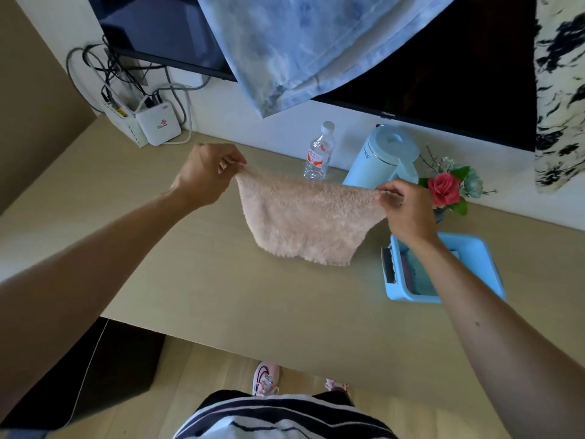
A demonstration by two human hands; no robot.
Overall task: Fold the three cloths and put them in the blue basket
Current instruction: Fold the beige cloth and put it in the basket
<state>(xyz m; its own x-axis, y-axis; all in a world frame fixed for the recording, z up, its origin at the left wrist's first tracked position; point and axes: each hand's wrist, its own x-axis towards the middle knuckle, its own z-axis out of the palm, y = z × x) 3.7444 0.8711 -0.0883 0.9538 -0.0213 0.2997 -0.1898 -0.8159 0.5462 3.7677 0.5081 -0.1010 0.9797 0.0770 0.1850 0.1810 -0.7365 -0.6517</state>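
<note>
A fluffy beige cloth (pixel 304 220) hangs spread out above the middle of the wooden table (pixel 221 289). My left hand (pixel 205 175) pinches its upper left corner and my right hand (pixel 408 210) pinches its upper right corner. The lower edge of the cloth hangs close to the tabletop; whether it touches I cannot tell. The blue basket (pixel 465 270) stands on the table at the right, under my right forearm. Inside it lie folded cloths, one dark and one teal, partly hidden by my arm.
Along the back of the table stand a water bottle (pixel 318 153), a light blue kettle (pixel 380 160) and a vase with a red flower (pixel 444 190). White router boxes (pixel 152 125) with cables sit at the back left. A dark screen hangs on the wall, with a blue fabric (pixel 300 49) draped over it.
</note>
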